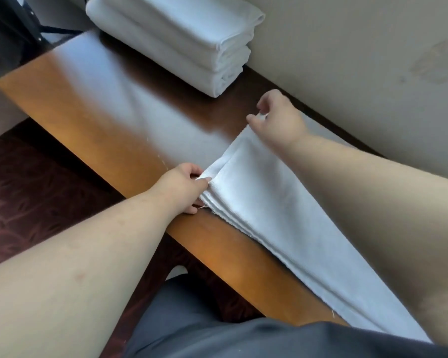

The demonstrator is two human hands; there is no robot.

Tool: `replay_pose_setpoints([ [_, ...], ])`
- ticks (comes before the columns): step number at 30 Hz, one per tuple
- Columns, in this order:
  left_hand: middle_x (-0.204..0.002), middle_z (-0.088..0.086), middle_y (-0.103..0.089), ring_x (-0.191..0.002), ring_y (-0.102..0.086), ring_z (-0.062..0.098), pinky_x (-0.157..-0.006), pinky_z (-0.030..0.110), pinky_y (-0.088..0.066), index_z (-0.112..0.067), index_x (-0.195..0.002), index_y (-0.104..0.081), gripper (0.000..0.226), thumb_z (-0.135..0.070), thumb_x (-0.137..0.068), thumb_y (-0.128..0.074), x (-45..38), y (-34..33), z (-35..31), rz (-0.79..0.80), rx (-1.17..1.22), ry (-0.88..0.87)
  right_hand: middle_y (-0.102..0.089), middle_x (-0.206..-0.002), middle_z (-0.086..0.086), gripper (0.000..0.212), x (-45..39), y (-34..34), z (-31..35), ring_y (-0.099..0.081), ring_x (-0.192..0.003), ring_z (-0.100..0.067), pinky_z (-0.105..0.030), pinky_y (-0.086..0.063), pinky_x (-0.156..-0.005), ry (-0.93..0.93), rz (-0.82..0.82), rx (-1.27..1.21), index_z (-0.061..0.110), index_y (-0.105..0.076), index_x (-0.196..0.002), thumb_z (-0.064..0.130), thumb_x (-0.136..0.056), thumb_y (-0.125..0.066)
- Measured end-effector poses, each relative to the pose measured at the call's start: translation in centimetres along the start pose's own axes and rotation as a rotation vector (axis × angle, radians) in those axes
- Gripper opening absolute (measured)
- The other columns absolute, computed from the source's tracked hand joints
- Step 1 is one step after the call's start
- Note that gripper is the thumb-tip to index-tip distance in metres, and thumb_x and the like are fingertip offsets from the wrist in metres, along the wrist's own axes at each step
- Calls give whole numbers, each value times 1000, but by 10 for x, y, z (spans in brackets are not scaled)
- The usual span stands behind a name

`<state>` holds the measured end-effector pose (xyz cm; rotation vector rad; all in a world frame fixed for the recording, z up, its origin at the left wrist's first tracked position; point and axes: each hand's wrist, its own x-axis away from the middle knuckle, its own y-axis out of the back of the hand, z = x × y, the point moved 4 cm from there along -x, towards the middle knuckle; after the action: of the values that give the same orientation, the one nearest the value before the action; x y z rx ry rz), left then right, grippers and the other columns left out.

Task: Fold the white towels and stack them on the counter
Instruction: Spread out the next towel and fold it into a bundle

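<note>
A long white towel (274, 202), folded lengthwise into a narrow strip of several layers, lies along the wooden counter (109, 125) from the lower right toward the middle. My left hand (184, 186) pinches its near end corner at the counter's front edge. My right hand (277, 117) pinches the far end corner, close to the wall. A stack of folded white towels (181, 40) sits on the counter at the far end, apart from both hands.
A beige wall (360, 60) runs along the counter's back edge. Dark red patterned carpet (23, 197) lies below the counter's front edge. A dark object with a cord (8, 29) stands at the top left. My grey trousers (204, 319) fill the bottom.
</note>
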<state>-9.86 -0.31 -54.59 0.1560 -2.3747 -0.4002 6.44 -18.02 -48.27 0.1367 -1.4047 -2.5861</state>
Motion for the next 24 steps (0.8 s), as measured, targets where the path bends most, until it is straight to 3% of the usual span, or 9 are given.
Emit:
replay_pose_setpoints([
  [4, -92, 1, -70, -65, -70, 8, -49, 23, -53, -28, -105, -60, 13, -34, -93, -60, 0, 1, -2, 51, 50, 16, -59, -77, 7, 51, 76, -37, 36, -55, -69, -11, -30, -36, -54, 53, 459, 199, 23, -49, -82, 71, -74, -63],
  [6, -88, 2, -68, -62, -69, 9, -49, 24, -54, -25, -105, -60, 15, -35, -94, -60, 3, 2, -3, 56, 78, 26, -62, -79, 6, 53, 103, -52, 43, -57, -69, -11, -30, -38, -54, 99, 549, 302, 20, -52, -87, 70, -75, -63],
  [9, -91, 1, -65, -61, -70, 8, -49, 23, -55, -22, -112, -57, 19, -35, -98, -54, 8, -1, -3, 57, 123, 29, -61, -91, 2, 36, 114, -60, 45, -57, -84, -18, -30, -37, -66, 143, 509, 358, 14, -58, -107, 47, -93, -58],
  [12, -94, 1, -64, -67, -67, 8, -57, 23, -56, -20, -114, -58, 22, -35, -99, -53, 13, 0, -1, 11, 81, -5, -57, -84, 8, 18, 112, -51, 38, -55, -85, -14, -26, -35, -70, 55, 463, 134, 22, -60, -97, 40, -96, -56],
  [15, -103, 6, -65, -79, -65, 12, -59, 23, -54, -17, -114, -59, 24, -35, -99, -53, 16, -3, -1, -6, 57, -25, -56, -77, 13, 19, 113, -47, 37, -52, -75, -9, -25, -34, -62, -19, 346, -38, 27, -55, -84, 41, -96, -55],
  [18, -108, 8, -66, -78, -62, 11, -59, 22, -51, -17, -118, -57, 25, -34, -101, -48, 19, -4, -3, 5, 60, 16, -60, -81, 9, 17, 119, -61, 42, -57, -82, -16, -28, -37, -67, -64, 331, -90, 26, -57, -87, 40, -97, -54],
  [20, -112, 9, -63, -79, -61, 13, -60, 23, -52, -16, -127, -54, 30, -31, -104, -42, 23, -4, -5, 16, 120, 77, -65, -91, 5, 19, 125, -67, 44, -61, -93, -19, -27, -39, -75, -98, 391, -103, 23, -62, -97, 39, -100, -51],
  [22, -121, 9, -60, -91, -62, 20, -66, 27, -54, -18, -134, -50, 34, -30, -104, -40, 29, -5, -10, -1, 158, 130, -67, -115, 0, 26, 133, -62, 43, -61, -110, -21, -25, -41, -86, -128, 434, -185, 20, -63, -120, 32, -100, -52],
  [24, -131, 11, -54, -106, -59, 29, -85, 37, -53, -22, -139, -47, 37, -30, -103, -41, 34, -4, -20, -110, -52, 137, -61, -133, 2, 41, 146, -45, 39, -55, -123, -18, -22, -36, -95, -153, 480, -255, 22, -53, -139, 31, -99, -54],
])
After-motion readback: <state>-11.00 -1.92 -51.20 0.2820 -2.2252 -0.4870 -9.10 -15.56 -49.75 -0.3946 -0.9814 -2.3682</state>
